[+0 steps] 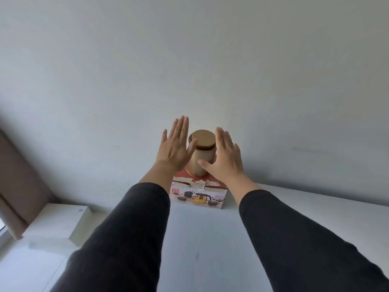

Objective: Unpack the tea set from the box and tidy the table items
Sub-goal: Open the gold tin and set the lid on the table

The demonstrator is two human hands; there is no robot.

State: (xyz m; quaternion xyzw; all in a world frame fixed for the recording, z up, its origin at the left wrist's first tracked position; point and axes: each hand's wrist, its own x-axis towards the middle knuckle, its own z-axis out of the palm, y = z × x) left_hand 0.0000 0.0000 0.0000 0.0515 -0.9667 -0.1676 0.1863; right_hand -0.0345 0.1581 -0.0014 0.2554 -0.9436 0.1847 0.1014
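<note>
A printed tea set box (pixel 197 198) with pictures of a teapot and cups stands at the back of the white table (pixel 202 239), against the wall. On top of the box stands a tan round canister (pixel 201 160) with a flat lid. My left hand (pixel 175 147) is held flat and open just left of the canister, its thumb near the canister's side. To the canister's right is my right hand (pixel 225 158), also flat and open, thumb touching or almost touching the lower wall. Neither hand grips it.
A flat white box (pixel 63 220) lies on the table's left part. A brown curtain (pixel 19 184) hangs at the far left beside a window edge. The pale wall rises right behind the tea set box.
</note>
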